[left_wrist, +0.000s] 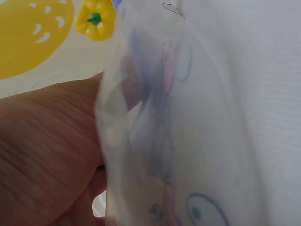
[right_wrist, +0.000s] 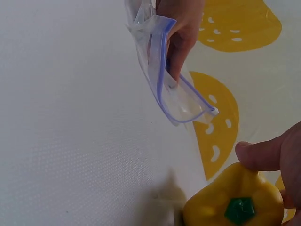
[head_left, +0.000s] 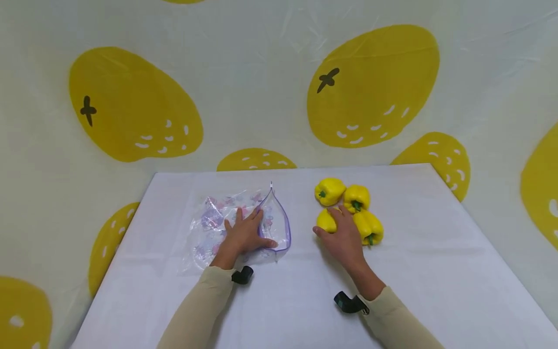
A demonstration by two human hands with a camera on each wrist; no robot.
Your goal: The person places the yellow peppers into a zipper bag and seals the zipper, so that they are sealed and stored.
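Pepper, yellow and plump, is sitting within the right hand, whose thumb and fingers are clasping it; whether it's leaving the counter, I'm not able to tell. Three more peppers are clustering just beyond and to the right of those fingers. Off to their left, a clear printed bag is lying under the left hand, its fingers spreading apart beside the gaping mouth. Opening is looking done, I'd judge; all four peppers are remaining outside. Both forearms are reaching forward, palms facing down.
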